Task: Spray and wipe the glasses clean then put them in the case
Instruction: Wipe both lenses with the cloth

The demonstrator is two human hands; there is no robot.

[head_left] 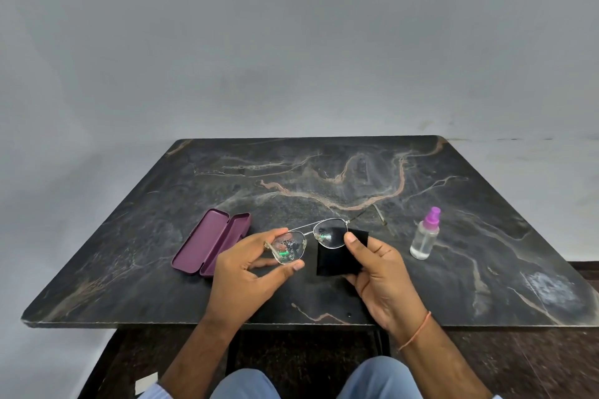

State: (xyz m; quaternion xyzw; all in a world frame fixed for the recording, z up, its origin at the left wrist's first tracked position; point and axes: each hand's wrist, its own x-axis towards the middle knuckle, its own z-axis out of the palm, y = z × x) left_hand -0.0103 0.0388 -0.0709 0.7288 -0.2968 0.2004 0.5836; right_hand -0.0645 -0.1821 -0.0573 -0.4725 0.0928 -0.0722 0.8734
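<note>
Head view, one frame. Person seated at a dark marble table (324,178), knees in light trousers at the near edge of the view.

Glasses (309,240): thin metal frame, held above the near middle of the table, between the two hands. Both lenses carry droplets; a green glint sits on the left lens. The right temple runs far-right from the hinge over the table; its tip is hard to separate from the marble veining. The left temple is mostly hidden behind the left hand.

Left hand (249,272): pinches the left lens rim, forefinger on the far edge, thumb on the near edge. Narrow grip. The remaining fingers are under the lens and only partly seen.

Right hand (377,269): holds a black cloth (334,259), thumb pressed on its upper right corner at the right lens rim. The cloth lies behind and below the right lens; whether it touches the glass cannot be told. Fingers behind the cloth are hidden. Orange thread on the wrist.

Case (212,243): purple, lid open, lying on the table left of the hands, just beside the left hand, inside bare.

Spray bottle (425,238): clear body, purple top, upright, right of the hands, apart from them.
</note>
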